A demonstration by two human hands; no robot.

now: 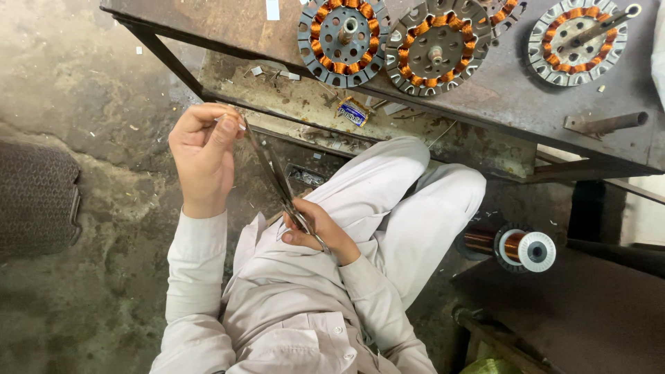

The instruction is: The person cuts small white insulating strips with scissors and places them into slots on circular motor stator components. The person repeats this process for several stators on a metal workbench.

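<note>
My left hand point(203, 154) is raised in front of me, its thumb and fingers pinched on a small pale strip point(240, 125) at the fingertips. My right hand point(320, 230) rests near my lap and grips the handles of long metal scissors point(277, 180). The blades point up and left toward the strip. Whether they touch it I cannot tell. I sit in pale clothes with my knees under a metal workbench point(512, 97).
On the bench lie three round stators wound with copper wire point(343, 40) point(436, 47) point(576, 41) and a metal rod point(604, 123). A spool of copper wire point(523, 248) sits at my right. A small blue packet point(352, 113) lies on the lower shelf. A dark mat point(34, 197) is at left.
</note>
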